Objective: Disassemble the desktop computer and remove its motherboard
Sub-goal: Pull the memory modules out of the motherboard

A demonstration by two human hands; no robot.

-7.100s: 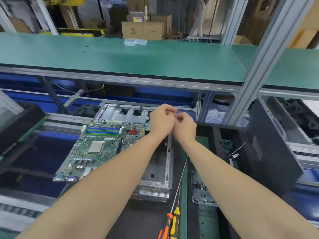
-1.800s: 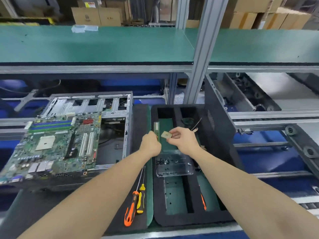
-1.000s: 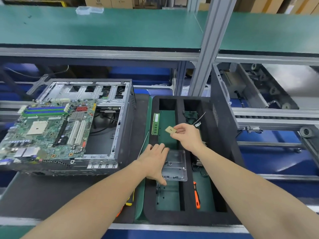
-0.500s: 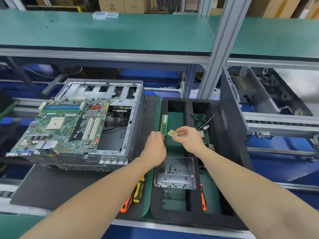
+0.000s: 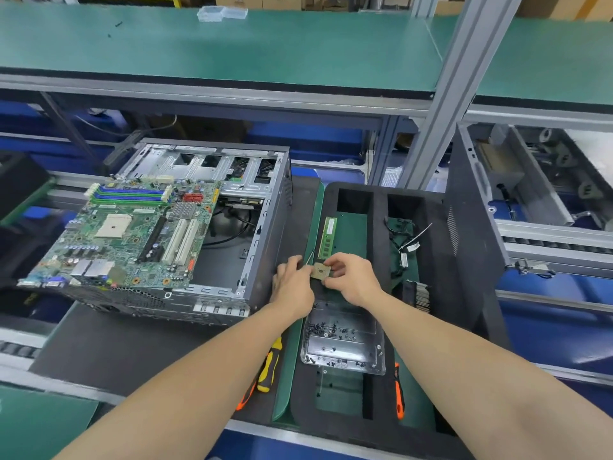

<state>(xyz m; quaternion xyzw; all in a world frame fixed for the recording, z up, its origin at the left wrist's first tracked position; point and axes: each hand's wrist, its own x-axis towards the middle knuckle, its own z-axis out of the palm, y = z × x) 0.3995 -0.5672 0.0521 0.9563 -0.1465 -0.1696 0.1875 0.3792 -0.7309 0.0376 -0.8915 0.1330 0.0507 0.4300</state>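
Note:
The green motherboard (image 5: 132, 234) lies tilted across the open top of the metal computer case (image 5: 262, 234) at the left. Between my hands, over the black foam tray (image 5: 378, 227), is a small square CPU chip (image 5: 321, 271). My right hand (image 5: 351, 277) pinches its right edge. My left hand (image 5: 293, 283) meets its left edge with curled fingers. A green RAM stick (image 5: 327, 235) lies in the tray just beyond the chip.
A clear plastic box with several dark screws (image 5: 343, 340) sits in the tray below my hands. Screwdrivers lie at the front: yellow (image 5: 270, 366) and orange (image 5: 398, 390). The case's black side panel (image 5: 471, 247) leans at the tray's right. A cable bundle (image 5: 403, 240) lies in the tray.
Both hands moved slightly down and closer together. My left hand now reaches the chip that my right hand was holding alone. The view has shifted a little to the left.

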